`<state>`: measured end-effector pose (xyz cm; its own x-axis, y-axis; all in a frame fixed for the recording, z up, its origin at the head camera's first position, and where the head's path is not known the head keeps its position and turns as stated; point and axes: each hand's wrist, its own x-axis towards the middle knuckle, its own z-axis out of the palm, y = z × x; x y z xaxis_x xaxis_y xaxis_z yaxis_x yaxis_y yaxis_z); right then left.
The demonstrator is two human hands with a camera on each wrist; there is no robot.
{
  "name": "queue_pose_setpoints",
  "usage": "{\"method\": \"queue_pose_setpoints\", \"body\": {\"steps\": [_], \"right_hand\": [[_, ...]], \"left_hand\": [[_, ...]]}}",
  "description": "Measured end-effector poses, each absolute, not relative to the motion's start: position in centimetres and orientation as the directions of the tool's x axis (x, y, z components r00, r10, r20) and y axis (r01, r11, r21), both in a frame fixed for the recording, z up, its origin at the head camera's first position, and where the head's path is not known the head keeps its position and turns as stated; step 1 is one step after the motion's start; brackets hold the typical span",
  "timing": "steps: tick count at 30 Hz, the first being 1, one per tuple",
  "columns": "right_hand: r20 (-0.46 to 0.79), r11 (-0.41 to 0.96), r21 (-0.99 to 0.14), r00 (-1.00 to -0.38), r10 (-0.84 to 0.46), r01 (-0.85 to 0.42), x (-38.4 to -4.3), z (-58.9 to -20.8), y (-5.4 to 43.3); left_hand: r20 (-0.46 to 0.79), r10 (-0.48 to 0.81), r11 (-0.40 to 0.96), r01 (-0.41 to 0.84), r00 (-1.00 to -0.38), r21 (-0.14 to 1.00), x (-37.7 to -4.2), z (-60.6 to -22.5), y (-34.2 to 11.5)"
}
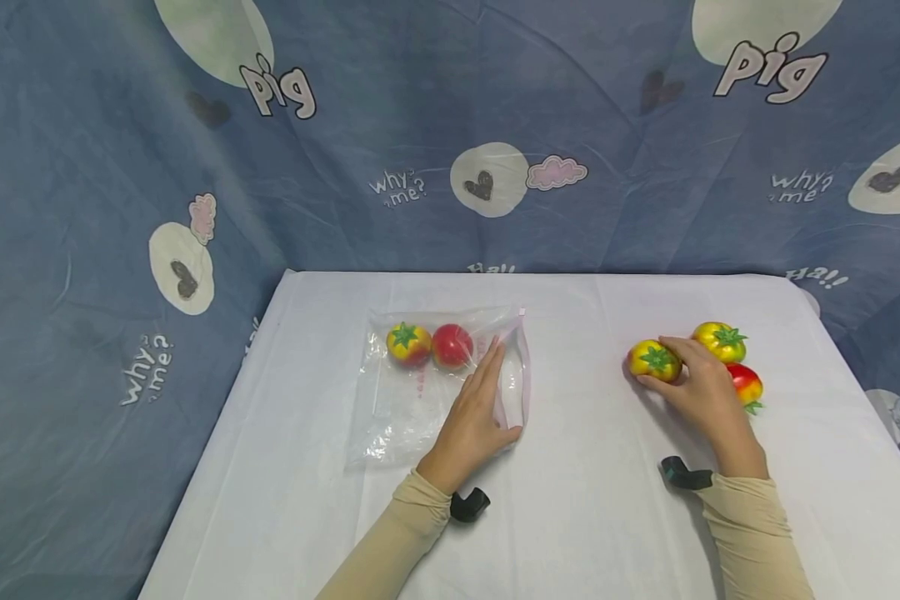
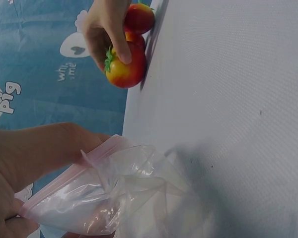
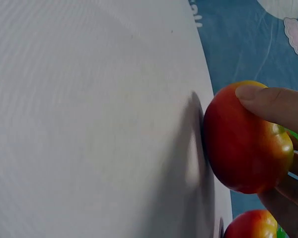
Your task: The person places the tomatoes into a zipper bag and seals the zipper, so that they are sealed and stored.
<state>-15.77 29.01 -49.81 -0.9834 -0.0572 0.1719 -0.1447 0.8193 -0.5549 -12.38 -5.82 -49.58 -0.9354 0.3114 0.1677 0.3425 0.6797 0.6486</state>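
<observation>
A clear zip bag point(image 1: 393, 429) with a pink-edged mouth lies on the table, two toy tomatoes inside: a yellow-red one point(image 1: 407, 346) and a red one point(image 1: 452, 347). My left hand point(image 1: 467, 421) lies across the bag's mouth, fingers straight and thumb spread wide. The left wrist view shows the pink zip edge point(image 2: 72, 176) standing apart from the table between thumb and fingers. To the right, my right hand point(image 1: 708, 392) holds a red-and-yellow toy tomato point(image 1: 651, 361) with a green leafy top, thumb on one side and fingers on the other; it sits low at the tabletop.
Beside the right hand lie two more toy tomatoes, a yellow one point(image 1: 716, 340) behind and a red-yellow one point(image 1: 746, 383) partly covered by the hand. A white cloth covers the table point(image 1: 570, 500). Blue printed fabric point(image 1: 390, 100) hangs at the back and left.
</observation>
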Motion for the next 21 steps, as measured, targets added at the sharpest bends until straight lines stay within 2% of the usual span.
{"method": "queue_pose_setpoints", "body": {"steps": [21], "right_hand": [[0.218, 0.714, -0.655, -0.967, -0.135, -0.247, -16.2, -50.9, 27.2]], "left_hand": [[0.17, 0.307, 0.676, 0.34, -0.936, 0.654, -12.4, -49.7, -5.9]]}}
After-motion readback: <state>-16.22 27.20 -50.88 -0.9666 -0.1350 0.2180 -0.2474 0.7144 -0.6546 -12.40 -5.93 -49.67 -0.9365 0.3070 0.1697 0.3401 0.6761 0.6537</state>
